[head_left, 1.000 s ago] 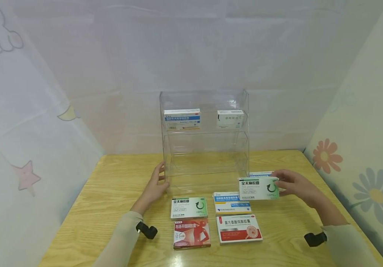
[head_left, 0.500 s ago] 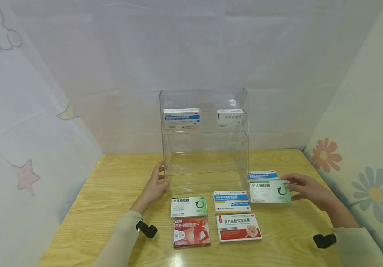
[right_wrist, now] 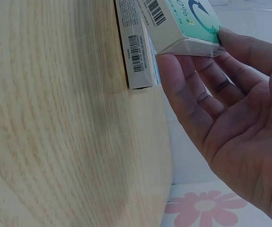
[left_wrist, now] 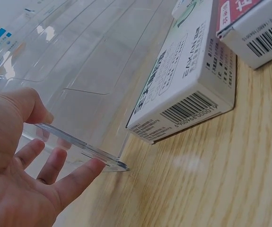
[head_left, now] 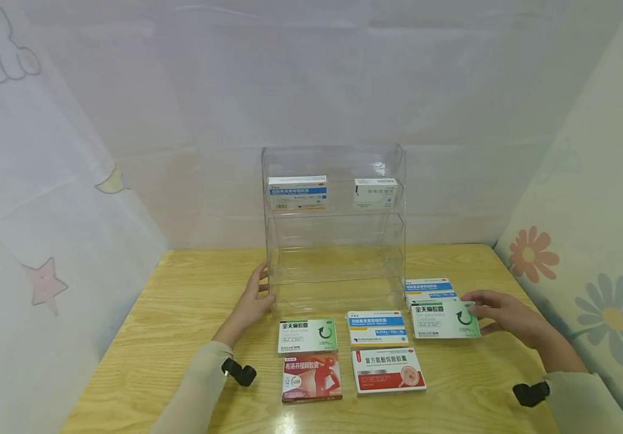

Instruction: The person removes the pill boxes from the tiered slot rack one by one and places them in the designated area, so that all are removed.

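Firstly, right hand [head_left: 498, 313]: thumb and fingers pinching one green-and-white gastrodia carton [head_left: 438, 319] by its right end, label showing, just in front of a blue-and-white glucosamine carton [head_left: 427, 287] beside the rack; whether its underside touches anything I cannot tell. Handling, as I judge it: light, stiff card, slightly slippery, apt to dent at the corners; I would take it by the short ends or long edges, never pressing the broad face. Left hand [head_left: 248, 306]: fingers loosely spread against the left side of one clear plastic rack [head_left: 335, 229], thumb at its front edge, no carton held; the rack I judge rigid, slick, best steadied by that side. Counted outward: gastrodia cartons, two, the second [head_left: 307, 336] lying before the rack; glucosamine cartons, three, with another in front [head_left: 378, 328] and one racked upper left [head_left: 297, 196]; red ibuprofen carton [head_left: 312, 378], one, nearer me; red-and-white paracetamol-amantadine carton [head_left: 388, 371], one, to its right; white febuxostat carton [head_left: 375, 194], one, racked upper right. Also wood-grain table [head_left: 202, 274], one; black wrist cameras [head_left: 242, 374], two.
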A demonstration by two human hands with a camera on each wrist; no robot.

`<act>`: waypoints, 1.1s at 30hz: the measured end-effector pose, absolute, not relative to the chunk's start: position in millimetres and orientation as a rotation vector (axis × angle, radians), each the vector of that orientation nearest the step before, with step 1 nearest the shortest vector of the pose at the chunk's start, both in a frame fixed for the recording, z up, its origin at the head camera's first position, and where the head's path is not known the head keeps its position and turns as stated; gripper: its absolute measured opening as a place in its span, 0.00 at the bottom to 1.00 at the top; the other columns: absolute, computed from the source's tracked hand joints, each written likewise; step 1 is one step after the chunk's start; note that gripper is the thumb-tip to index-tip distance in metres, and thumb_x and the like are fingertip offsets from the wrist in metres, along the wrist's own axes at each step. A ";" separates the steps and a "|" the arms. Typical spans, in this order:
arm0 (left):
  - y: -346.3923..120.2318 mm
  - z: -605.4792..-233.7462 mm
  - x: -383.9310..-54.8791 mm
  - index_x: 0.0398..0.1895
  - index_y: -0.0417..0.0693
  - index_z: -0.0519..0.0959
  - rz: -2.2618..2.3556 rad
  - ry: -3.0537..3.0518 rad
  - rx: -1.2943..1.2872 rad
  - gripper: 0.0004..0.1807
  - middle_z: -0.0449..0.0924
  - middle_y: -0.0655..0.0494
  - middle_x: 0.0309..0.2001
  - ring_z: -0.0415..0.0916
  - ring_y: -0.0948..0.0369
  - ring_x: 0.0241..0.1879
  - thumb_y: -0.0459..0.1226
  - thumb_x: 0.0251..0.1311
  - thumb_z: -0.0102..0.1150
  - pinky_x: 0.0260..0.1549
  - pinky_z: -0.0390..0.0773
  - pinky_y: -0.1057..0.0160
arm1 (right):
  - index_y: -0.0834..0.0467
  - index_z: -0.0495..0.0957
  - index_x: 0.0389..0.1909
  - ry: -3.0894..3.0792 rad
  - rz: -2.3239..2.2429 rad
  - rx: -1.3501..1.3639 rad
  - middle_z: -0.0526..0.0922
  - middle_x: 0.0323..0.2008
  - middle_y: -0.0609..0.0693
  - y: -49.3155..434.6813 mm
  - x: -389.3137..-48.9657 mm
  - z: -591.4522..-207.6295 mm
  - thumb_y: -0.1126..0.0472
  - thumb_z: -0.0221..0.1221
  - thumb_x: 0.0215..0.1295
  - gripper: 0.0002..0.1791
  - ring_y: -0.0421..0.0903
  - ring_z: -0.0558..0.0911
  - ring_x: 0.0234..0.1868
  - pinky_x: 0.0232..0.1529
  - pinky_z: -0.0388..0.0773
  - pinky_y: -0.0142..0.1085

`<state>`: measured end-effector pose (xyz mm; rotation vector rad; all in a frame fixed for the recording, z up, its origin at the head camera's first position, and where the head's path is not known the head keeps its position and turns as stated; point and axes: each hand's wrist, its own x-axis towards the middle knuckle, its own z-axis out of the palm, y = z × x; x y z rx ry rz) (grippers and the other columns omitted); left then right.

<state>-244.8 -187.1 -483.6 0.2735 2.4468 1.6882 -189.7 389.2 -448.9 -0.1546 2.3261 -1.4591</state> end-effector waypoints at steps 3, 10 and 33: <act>-185.2 -469.8 -238.2 0.83 0.52 0.38 1.667 2.439 0.274 0.47 0.46 0.37 0.77 0.56 0.37 0.70 0.29 0.67 0.51 0.54 0.77 0.45 | 0.66 0.67 0.68 2.317 -1.452 -0.160 0.72 0.62 0.66 390.2 -188.9 -449.1 0.54 0.56 0.75 0.28 0.53 0.80 0.52 0.43 0.84 0.47; -183.5 -460.3 -232.0 0.83 0.51 0.39 1.674 2.438 0.276 0.46 0.46 0.37 0.77 0.56 0.39 0.69 0.30 0.68 0.52 0.53 0.78 0.48 | 0.67 0.66 0.69 2.304 -1.439 -0.154 0.75 0.59 0.64 393.7 -189.8 -453.1 0.54 0.56 0.76 0.29 0.52 0.81 0.51 0.43 0.85 0.47; -187.5 -497.1 -249.0 0.82 0.62 0.41 1.705 2.495 0.286 0.46 0.49 0.43 0.77 0.58 0.42 0.68 0.31 0.67 0.52 0.54 0.76 0.45 | 0.67 0.64 0.71 2.301 -1.427 -0.043 0.75 0.61 0.66 394.2 -190.8 -470.5 0.51 0.55 0.76 0.31 0.53 0.81 0.50 0.42 0.85 0.46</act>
